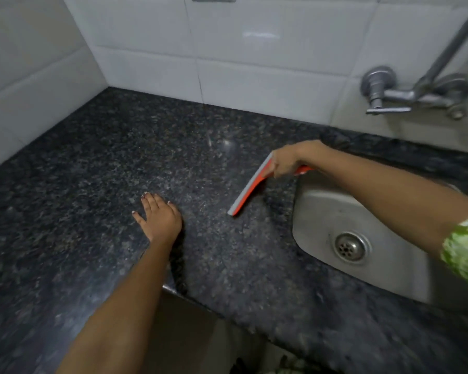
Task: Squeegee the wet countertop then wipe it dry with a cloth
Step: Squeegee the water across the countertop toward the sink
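Note:
A dark speckled granite countertop (114, 163) fills the middle of the view. My right hand (287, 160) grips an orange squeegee (250, 188) with a grey rubber blade; the blade rests on the counter just left of the sink, running diagonally from far right to near left. My left hand (158, 215) lies flat on the counter, palm down with fingers spread, holding nothing, some way left of the blade's near end. No cloth is in view.
A steel sink (324, 209) with a round drain (350, 247) is sunk into the counter at the right. A metal wall tap (389, 97) juts out above it. White tiled walls (152, 44) close the back and left. The counter's front edge runs diagonally below my left forearm.

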